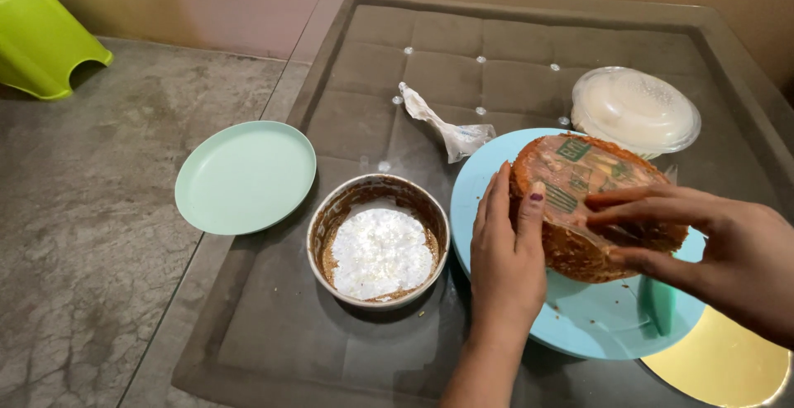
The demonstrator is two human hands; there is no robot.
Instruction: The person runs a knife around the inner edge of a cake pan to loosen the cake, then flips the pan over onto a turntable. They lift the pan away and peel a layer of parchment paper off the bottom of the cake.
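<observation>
Head view shows a round brown cake tipped up on edge over a light blue plate, its flat underside turned toward the camera and covered by a clear printed liner sheet. The left hand braces the cake's near side, palm and fingers wrapped closed against the crust, thumb lying on the liner. The right hand pinches the liner's edge between thumb and forefinger, just across the cake from the left grip.

The step in hand looks like peeling the liner off the cake base. The next move, by my judgement, calls for a slow, flat pull away from the bracing grip, keeping the cake steady so the crumb does not tear.

Left of the bracing grip stands the empty baking tin with white paper inside; beyond it lies a pale green plate. Behind the cake, on the bench, sit a crumpled wrapper and a lidded clear bowl.
</observation>
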